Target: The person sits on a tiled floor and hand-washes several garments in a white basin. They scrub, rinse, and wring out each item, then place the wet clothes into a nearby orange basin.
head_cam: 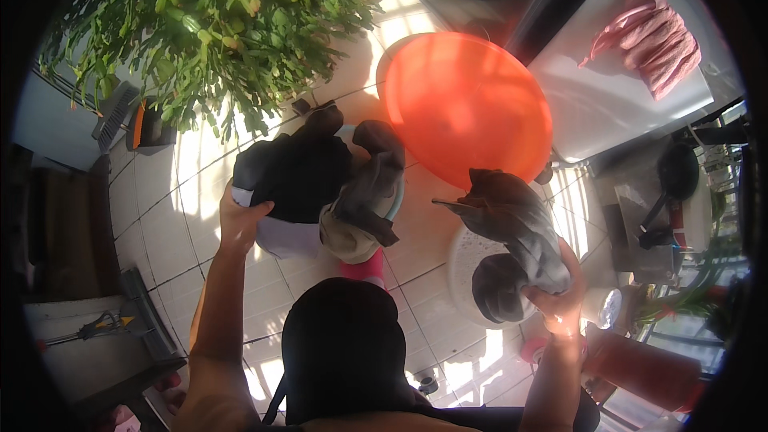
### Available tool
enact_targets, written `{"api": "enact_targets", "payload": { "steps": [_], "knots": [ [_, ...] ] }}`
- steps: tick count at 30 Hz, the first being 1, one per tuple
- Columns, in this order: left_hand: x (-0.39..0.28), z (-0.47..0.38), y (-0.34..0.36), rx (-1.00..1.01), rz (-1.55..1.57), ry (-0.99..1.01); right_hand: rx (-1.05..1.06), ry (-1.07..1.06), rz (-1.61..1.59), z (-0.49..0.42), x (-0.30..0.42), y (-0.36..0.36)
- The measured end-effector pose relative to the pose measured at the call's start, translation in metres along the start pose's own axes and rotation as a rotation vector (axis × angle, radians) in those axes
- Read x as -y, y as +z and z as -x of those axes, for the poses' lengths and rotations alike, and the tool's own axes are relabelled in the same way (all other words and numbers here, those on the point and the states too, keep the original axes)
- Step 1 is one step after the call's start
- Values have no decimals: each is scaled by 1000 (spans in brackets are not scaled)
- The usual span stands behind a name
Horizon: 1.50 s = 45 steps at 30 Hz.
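Observation:
My left hand (243, 219) grips the edge of a black garment (300, 174) with a pale lilac lower part (291, 239), at the left of a light-blue-rimmed basin (396, 199). Brown-grey and beige clothes (354, 231) lie over that basin. At the right, my right hand (558, 297) is closed on a bunched grey cloth (534, 237), whose darker end reaches towards the large orange basin (468, 108). Below this cloth a dark bundled cloth (498, 288) lies on a white round stool or basin (462, 258); I cannot tell which.
A leafy potted cactus (240, 30) fills the upper left, near a dustpan (153, 126). A pink towel (657, 42) lies on a white surface (606, 102) at the upper right. Farther right are a black frying pan (678, 171) and a red cylindrical object (642, 366).

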State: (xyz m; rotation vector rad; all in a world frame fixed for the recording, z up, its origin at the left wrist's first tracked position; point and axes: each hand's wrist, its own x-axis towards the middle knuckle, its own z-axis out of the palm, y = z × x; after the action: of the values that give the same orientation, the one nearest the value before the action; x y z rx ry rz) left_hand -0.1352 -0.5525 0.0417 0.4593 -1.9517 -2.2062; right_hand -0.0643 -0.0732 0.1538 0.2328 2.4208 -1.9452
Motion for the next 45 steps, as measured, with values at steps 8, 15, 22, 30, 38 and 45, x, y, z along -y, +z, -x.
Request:
{"api": "enact_targets", "payload": {
  "steps": [8, 15, 22, 30, 38, 45],
  "knots": [
    [-130, 106, -70, -304, -245, 578, 211, -181, -172, -52, 50, 74],
    [-205, 189, -203, -322, -367, 836, 426, -46, -332, -120, 70, 180],
    [-235, 207, -223, -384, -310, 950, 11, 106, -456, -153, 9, 292],
    [-234, 179, -170, -469, -112, 873, 861, -16, 696, -90, -98, 277],
    [-261, 132, -97, -54, -658, 1327, 458, 363, 29, -37, -80, 107],
    [-331, 108, 80, 706, 189, 684, 206, -134, -506, 31, 4, -26]
  ]
}}
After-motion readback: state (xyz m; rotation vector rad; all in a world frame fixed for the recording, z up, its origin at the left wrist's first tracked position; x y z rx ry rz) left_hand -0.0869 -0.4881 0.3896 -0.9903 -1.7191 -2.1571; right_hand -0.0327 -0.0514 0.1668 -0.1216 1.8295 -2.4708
